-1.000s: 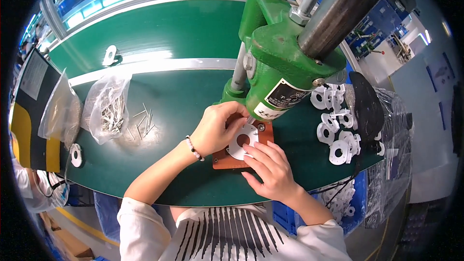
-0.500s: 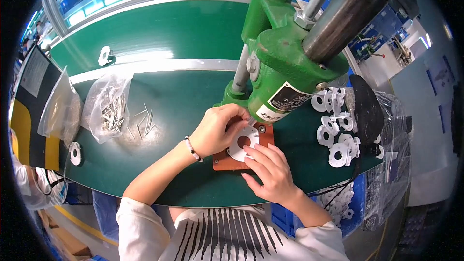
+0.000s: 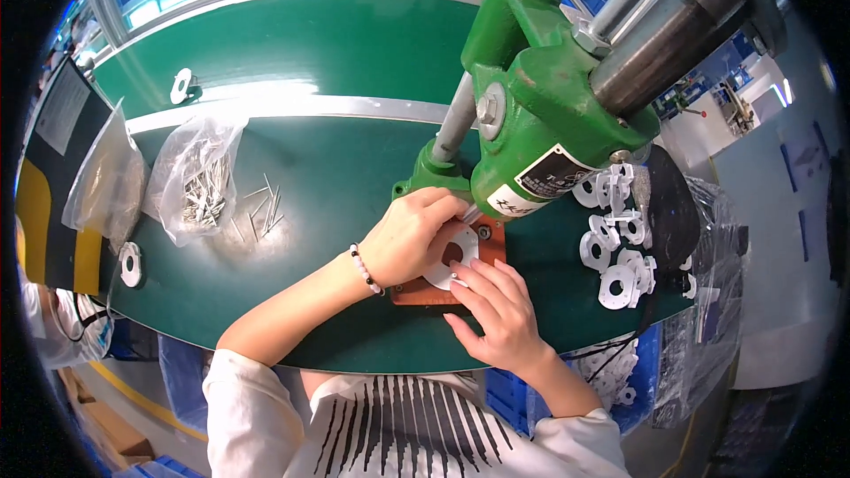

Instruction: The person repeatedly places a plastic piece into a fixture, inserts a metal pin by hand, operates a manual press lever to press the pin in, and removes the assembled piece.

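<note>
A soft white shirt [image 3: 252, 407] with dark, jagged stripes is worn by the person. Below the table edge, a blue plastic bin [image 3: 651, 363] is filled with small white pieces. The right hand [image 3: 498, 314] is held loosely open, with nothing gripped; its fingertips are laid on the near edge of a flat, smooth white plastic piece [image 3: 469, 248]. A round hole is cut in its middle. The piece is set on an orange-brown block [image 3: 414, 294], and partly covered by the hands. The left hand [image 3: 407, 235] is bent, with its fingertips brought close together at the far side of the piece; whether anything is pinched there cannot be told. A bracelet of round beads [image 3: 366, 269] is worn on that wrist. To the right, white pieces with round holes [image 3: 617, 248] are heaped on the smooth green table [image 3: 336, 159]. To the left, thin, shiny metal pins [image 3: 266, 212] are scattered near a crinkly clear bag [image 3: 199, 181] stuffed with more. Over the block, a big, lumpy green metal press [image 3: 562, 111] is seen. Farther back, one white ring-like piece [image 3: 181, 87] is seen on a flat green strip [image 3: 283, 53].
</note>
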Available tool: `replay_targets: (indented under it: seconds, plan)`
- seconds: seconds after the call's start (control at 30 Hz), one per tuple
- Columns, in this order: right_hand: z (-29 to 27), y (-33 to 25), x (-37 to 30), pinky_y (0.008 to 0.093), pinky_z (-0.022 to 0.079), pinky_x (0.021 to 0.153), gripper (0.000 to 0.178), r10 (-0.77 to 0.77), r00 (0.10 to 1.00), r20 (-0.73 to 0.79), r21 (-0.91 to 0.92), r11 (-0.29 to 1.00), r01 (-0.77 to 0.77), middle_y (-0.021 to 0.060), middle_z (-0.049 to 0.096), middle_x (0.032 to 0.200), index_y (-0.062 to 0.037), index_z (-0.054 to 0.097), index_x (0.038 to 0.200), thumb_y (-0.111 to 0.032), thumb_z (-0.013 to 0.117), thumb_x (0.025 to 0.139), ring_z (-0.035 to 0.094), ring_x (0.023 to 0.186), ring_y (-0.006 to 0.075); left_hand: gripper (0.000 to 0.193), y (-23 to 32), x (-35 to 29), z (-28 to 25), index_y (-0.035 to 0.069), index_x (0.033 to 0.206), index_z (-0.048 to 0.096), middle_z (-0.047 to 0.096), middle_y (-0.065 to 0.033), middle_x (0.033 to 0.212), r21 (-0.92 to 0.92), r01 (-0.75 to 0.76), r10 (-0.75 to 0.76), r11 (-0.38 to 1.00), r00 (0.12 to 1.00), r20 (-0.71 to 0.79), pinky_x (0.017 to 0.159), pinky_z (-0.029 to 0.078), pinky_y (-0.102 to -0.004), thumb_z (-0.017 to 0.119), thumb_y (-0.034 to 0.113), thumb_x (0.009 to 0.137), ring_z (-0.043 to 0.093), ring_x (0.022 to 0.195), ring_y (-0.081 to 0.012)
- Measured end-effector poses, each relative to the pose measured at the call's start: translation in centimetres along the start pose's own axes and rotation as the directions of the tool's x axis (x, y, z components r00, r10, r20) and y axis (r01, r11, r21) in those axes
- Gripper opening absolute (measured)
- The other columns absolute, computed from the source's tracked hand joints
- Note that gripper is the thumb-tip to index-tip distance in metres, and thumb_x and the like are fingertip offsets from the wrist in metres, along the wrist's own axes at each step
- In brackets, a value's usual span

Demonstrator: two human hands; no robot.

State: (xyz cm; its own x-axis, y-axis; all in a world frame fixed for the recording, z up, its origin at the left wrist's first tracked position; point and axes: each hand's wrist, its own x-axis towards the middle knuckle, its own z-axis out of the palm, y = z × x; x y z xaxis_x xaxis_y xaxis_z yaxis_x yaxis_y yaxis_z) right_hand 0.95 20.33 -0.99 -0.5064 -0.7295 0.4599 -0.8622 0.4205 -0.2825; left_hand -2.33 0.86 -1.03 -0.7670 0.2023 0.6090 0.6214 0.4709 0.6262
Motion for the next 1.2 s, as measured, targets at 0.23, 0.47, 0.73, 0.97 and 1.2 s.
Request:
replay_targets:
  seconds: [0.23,0.47,0.73,0.97,1.2]
  plan:
    - [-0.2,-0.1,-0.1,0.0443,0.037,0.097,0.038,0.002,1.000,0.020,0.009,1.000,-0.002,0.0119,0.056,0.119,-0.0017,0.060,0.103,-0.017,0.070,0.071,0.051,0.111,0.0296,0.017,0.0,-0.4,-0.2,-0.001,0.085,0.056,0.057,-0.0153,0.077,-0.038,0.042,-0.042,0.998,0.999,-0.013,0.063,0.048,-0.0400,0.060,-0.003,0.069,0.057,0.073,-0.0346]
    - [-1.5,0.1,0.1,0.0498,0.032,0.100,0.033,-0.018,0.999,0.038,0.013,1.000,0.017,0.0096,0.059,0.116,-0.0047,0.063,0.097,-0.020,0.072,0.069,0.052,0.109,0.0288,0.018,-0.3,-0.9,-0.2,-0.001,0.089,0.058,0.059,-0.0158,0.080,-0.061,0.050,-0.050,0.997,0.999,-0.004,0.066,0.049,-0.0394,0.062,-0.002,0.071,0.058,0.075,-0.0341]
    - [-8.6,8.6,5.2,0.0380,0.043,0.090,0.016,0.263,0.631,-0.730,0.228,0.964,-0.138,0.0165,0.062,0.097,0.0036,0.060,0.086,-0.010,0.051,0.087,0.060,0.088,0.0243,0.037,0.6,-1.2,-3.0,0.001,0.100,0.058,0.061,-0.0122,0.093,-0.070,0.088,-0.101,0.994,0.971,-0.215,0.070,0.048,-0.0389,0.074,0.014,0.069,0.060,0.080,-0.0289]
    - [-8.3,13.6,14.0,0.0318,0.048,0.082,0.038,0.288,0.851,-0.438,0.524,0.851,-0.019,0.0091,0.063,0.092,-0.0008,0.055,0.114,-0.028,0.056,0.087,0.061,0.085,0.0168,0.035,4.3,-7.9,0.4,-0.002,0.104,0.060,0.060,-0.0131,0.113,0.294,-0.253,0.238,0.922,0.967,0.086,0.091,0.044,-0.0386,0.065,0.012,0.072,0.058,0.105,-0.0233]
    - [-11.1,13.8,12.4,0.0334,0.048,0.080,0.043,0.338,0.912,-0.232,0.440,0.873,-0.212,0.0090,0.063,0.090,-0.0025,0.053,0.118,-0.031,0.058,0.085,0.062,0.083,0.0181,0.033,4.0,-8.1,1.0,-0.004,0.102,0.060,0.060,-0.0152,0.112,0.406,-0.272,0.249,0.873,0.962,0.110,0.090,0.046,-0.0360,0.057,0.009,0.071,0.058,0.105,-0.0235]
